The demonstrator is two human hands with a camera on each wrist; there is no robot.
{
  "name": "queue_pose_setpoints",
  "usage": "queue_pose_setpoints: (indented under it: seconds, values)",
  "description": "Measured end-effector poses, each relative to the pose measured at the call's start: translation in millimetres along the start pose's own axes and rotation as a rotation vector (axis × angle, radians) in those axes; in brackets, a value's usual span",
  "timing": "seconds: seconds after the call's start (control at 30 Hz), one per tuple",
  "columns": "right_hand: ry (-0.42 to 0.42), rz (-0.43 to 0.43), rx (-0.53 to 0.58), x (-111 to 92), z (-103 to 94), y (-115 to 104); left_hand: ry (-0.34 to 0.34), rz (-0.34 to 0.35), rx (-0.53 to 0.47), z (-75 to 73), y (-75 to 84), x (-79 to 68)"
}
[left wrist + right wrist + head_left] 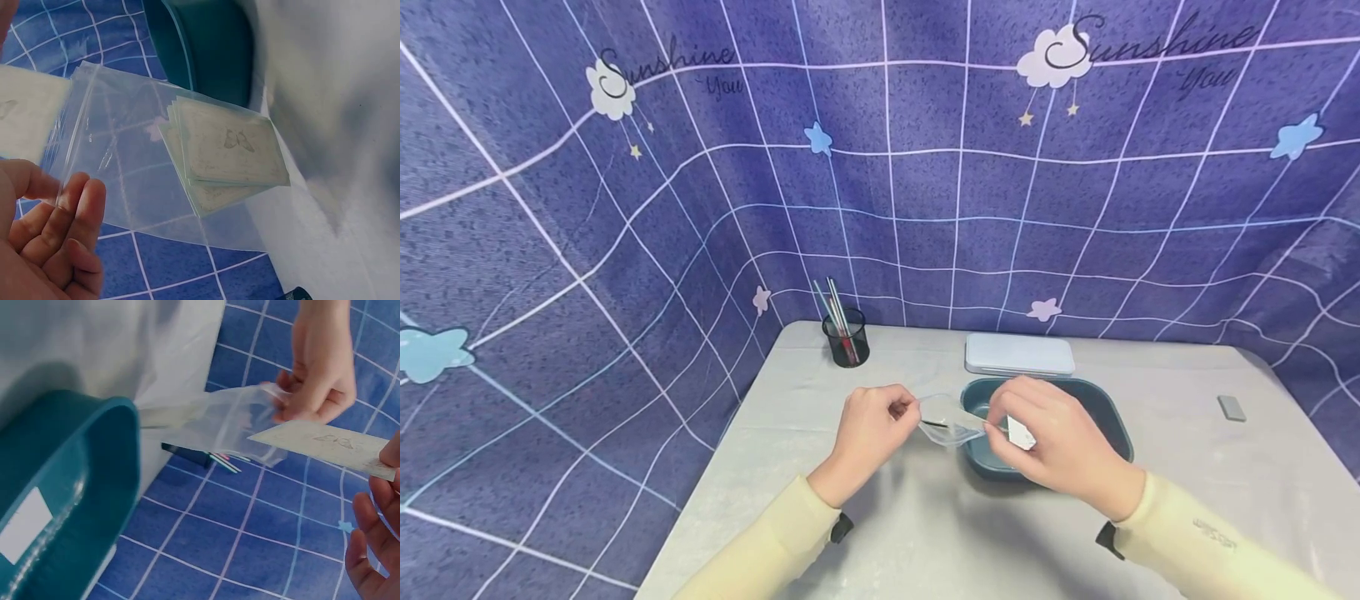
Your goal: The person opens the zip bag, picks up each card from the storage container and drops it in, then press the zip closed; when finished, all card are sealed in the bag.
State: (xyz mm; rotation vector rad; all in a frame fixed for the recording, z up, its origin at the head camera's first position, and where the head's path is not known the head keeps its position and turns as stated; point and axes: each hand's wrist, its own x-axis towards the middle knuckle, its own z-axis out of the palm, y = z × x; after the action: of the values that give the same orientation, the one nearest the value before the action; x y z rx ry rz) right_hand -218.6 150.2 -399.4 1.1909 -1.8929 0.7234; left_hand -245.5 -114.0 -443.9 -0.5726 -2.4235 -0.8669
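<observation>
Pinching the mouth of the clear plastic zip bag (156, 162) is the left hand (868, 433), just above the pale grey surface (925, 533) beside the teal oval plastic tub (1105, 408). The right hand (1052, 442) grips a pale printed card (325, 445) at the opening. More cards (228, 156) sit stacked inside. Risk here: that bag is limp, so the card's corner could snag the lip, or a loose pinch lets the stack slide out.
</observation>
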Motion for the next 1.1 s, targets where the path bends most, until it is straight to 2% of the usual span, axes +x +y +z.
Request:
queue_pose_setpoints:
  seconds: [0.17,0.53,0.83,1.1]
  values:
    - [-0.059,0.018,-0.034,-8,9.2,4,-0.006,-0.007,-0.013,-1.2,-1.5,-1.3]
    - [-0.094,-0.026,-0.079,-16,25.4,9,-0.010,-0.014,-0.013,-2.1,-1.1,-2.4]
    - [-0.238,0.068,-0.116,-20,37.9,14,-0.002,-0.010,-0.004,-2.9,-0.4,-2.9]
    - [-0.275,0.094,-0.107,-22,46.2,19,-0.005,-0.010,-0.010,-2.6,-0.5,-3.0]
